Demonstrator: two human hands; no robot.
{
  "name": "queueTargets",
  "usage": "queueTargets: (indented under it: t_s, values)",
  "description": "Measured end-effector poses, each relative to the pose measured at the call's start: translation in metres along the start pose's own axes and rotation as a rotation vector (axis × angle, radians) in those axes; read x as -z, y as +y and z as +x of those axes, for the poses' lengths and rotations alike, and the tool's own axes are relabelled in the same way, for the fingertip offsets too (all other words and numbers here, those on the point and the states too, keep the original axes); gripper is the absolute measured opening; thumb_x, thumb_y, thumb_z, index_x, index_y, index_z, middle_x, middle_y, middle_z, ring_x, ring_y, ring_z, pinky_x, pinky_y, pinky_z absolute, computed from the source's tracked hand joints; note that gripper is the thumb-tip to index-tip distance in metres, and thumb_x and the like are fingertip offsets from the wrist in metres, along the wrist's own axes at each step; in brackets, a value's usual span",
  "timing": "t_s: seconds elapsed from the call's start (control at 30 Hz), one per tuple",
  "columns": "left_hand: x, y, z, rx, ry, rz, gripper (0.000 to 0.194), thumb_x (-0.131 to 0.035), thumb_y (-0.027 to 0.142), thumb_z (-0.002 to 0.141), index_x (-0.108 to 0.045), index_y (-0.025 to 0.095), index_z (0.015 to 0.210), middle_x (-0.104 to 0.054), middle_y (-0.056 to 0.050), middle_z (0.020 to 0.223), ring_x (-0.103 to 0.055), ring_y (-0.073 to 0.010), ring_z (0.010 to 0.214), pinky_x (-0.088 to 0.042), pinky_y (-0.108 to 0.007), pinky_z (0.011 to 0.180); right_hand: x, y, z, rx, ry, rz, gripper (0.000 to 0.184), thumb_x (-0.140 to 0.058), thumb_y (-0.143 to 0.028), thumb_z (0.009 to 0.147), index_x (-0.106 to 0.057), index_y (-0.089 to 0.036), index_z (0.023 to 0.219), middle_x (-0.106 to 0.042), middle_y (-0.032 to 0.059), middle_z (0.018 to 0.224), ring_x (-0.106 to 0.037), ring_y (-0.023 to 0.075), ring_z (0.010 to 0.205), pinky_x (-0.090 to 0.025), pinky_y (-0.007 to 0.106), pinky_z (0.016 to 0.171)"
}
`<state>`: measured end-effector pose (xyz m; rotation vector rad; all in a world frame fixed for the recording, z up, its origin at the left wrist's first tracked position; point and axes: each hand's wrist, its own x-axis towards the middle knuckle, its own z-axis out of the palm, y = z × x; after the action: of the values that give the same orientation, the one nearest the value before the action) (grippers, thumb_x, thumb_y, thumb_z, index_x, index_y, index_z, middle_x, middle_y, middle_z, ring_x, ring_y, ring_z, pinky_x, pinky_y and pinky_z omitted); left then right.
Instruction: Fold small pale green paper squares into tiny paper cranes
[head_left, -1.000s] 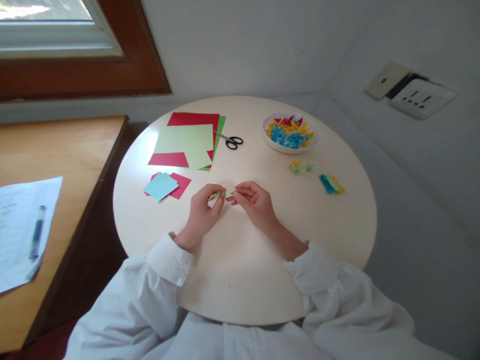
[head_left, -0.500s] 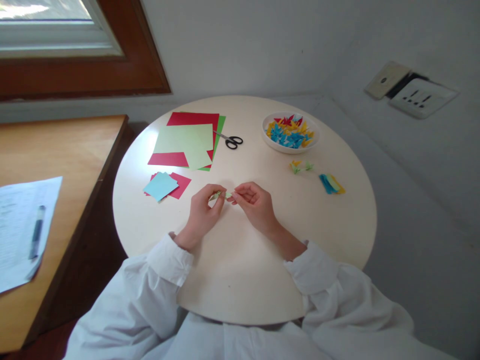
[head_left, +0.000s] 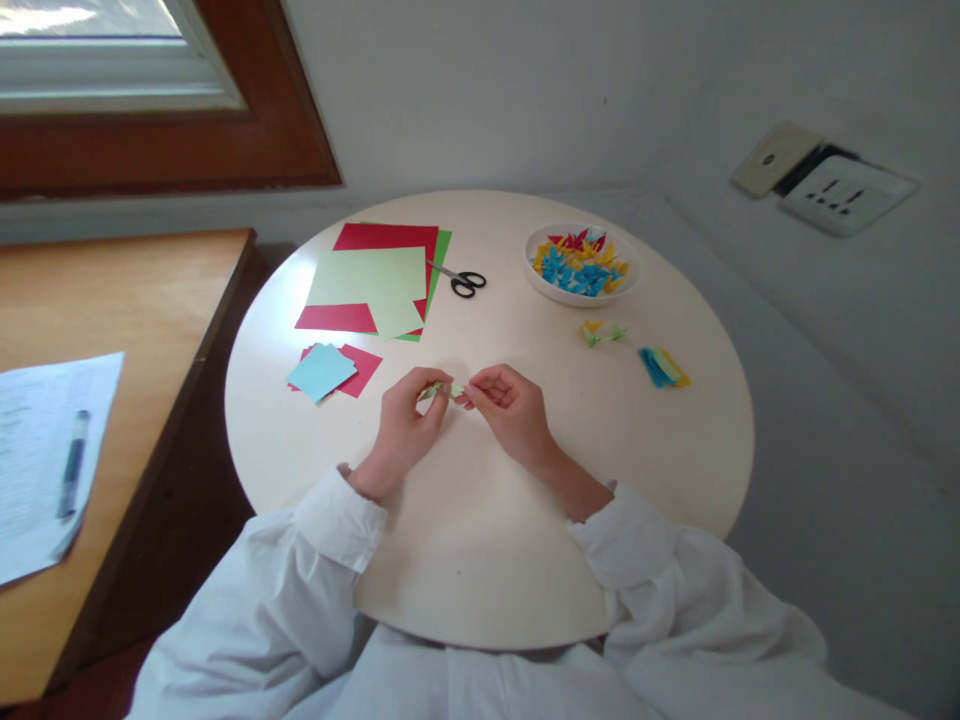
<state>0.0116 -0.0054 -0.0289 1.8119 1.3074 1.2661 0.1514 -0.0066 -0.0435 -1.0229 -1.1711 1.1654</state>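
Over the near middle of the round table, my left hand [head_left: 409, 418] pinches a small piece of pale green folded paper [head_left: 457, 391] between thumb and fingers. From the other side, my right hand [head_left: 519, 418] closes thumb and forefinger at the paper's right end, its other fingers curled. Fingers hide much of the paper, so its full shape cannot be made out. Beyond my right hand lie a few small folded paper cranes [head_left: 592, 335], green and yellow. Small blue, green and yellow folded papers [head_left: 660, 368] rest further right.
A white bowl [head_left: 551, 293] full of red, yellow and blue paper cranes stands at the back right of the white table [head_left: 480, 560]. Scissors [head_left: 466, 284] lie by large coloured sheets [head_left: 367, 275]. Small paper squares [head_left: 322, 372] are at the left. A wooden desk [head_left: 172, 290] stands beside.
Hardly anything differs. Both hands keep the same place and pinch, with only a very slight shift of the fingers at the paper.
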Motion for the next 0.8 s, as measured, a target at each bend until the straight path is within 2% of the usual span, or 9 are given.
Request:
queueTargets:
  t_s: [0.8]
  values:
    - [-0.0002,-0.0012,-0.0004,0.0,-0.004,-0.008,0.009,-0.052,0.02,0.079,-0.06,0.016,0.082,-0.065,-0.005,0.079,-0.061,-0.0139,0.073,-0.049,-0.025,0.066,-0.0003,-0.0004,0.0002,0.004,0.009,0.005,0.023,-0.069,-0.035,0.068,-0.054,-0.018,0.072,-0.062,-0.0019,0.064,-0.066,0.013,0.061,-0.054,0.026,0.061]
